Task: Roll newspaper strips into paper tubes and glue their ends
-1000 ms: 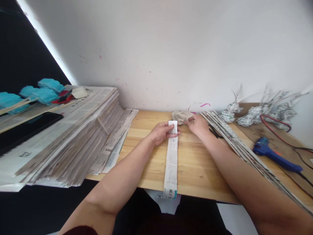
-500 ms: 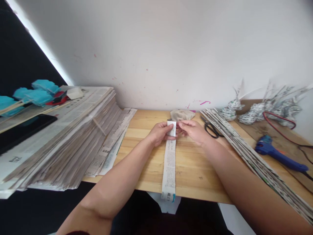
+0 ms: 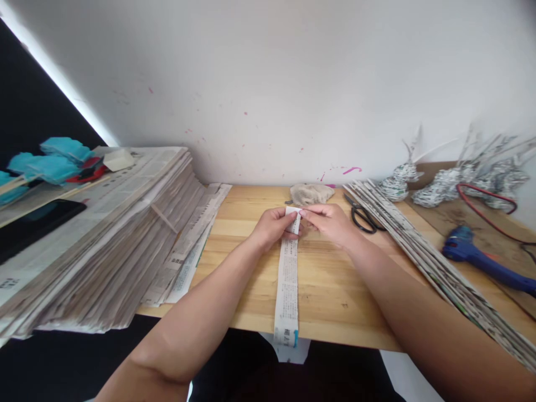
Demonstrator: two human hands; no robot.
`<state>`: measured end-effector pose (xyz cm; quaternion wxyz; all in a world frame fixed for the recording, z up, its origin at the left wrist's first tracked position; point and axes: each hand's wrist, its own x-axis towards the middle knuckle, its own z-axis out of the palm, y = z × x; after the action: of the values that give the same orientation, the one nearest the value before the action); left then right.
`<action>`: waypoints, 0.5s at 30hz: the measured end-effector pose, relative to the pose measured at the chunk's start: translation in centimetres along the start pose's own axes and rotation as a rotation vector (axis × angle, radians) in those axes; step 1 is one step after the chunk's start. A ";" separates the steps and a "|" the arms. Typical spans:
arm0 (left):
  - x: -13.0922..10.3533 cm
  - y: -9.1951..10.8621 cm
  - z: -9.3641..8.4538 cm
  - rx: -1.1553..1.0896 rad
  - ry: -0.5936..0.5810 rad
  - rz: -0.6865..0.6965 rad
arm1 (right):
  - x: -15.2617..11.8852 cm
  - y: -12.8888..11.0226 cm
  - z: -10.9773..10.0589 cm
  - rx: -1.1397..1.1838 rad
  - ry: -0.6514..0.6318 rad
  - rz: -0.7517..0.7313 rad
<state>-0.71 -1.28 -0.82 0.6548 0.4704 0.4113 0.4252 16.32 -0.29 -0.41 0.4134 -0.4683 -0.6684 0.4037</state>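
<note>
A long newspaper strip [image 3: 286, 285] runs down the middle of the wooden table, its near end hanging past the front edge. My left hand [image 3: 273, 228] pinches the far end of the strip between thumb and fingers. On the other side of that end, my right hand [image 3: 324, 221] closes its thumb and forefinger on the strip's upper right corner. The fingers behind the paper are partly hidden. Just beyond both hands lies a crumpled greyish cloth [image 3: 311, 194].
At left stands a tall newspaper stack [image 3: 138, 240] bearing a phone [image 3: 42, 226] and blue pieces [image 3: 62, 159]. To the right are black scissors [image 3: 363, 219], a bundle of rolled paper sticks [image 3: 431, 268], a blue glue gun [image 3: 486, 259] and woven paper figures [image 3: 444, 187].
My right thumb and fingers have come in against the strip's top corner, where a small gap was before. The view has shifted slightly.
</note>
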 end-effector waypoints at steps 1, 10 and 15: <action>0.0 0.0 0.0 0.012 0.007 0.011 | 0.0 -0.1 0.0 -0.010 0.010 -0.004; -0.1 0.0 0.4 0.061 0.049 0.032 | 0.0 0.2 0.2 0.004 0.049 0.003; -0.1 -0.1 0.5 0.009 0.024 0.005 | 0.1 0.2 0.2 0.068 0.079 0.050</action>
<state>-0.28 -1.53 -0.82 0.6467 0.4691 0.4197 0.4307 16.17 -0.12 -0.63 0.4447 -0.4861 -0.6257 0.4176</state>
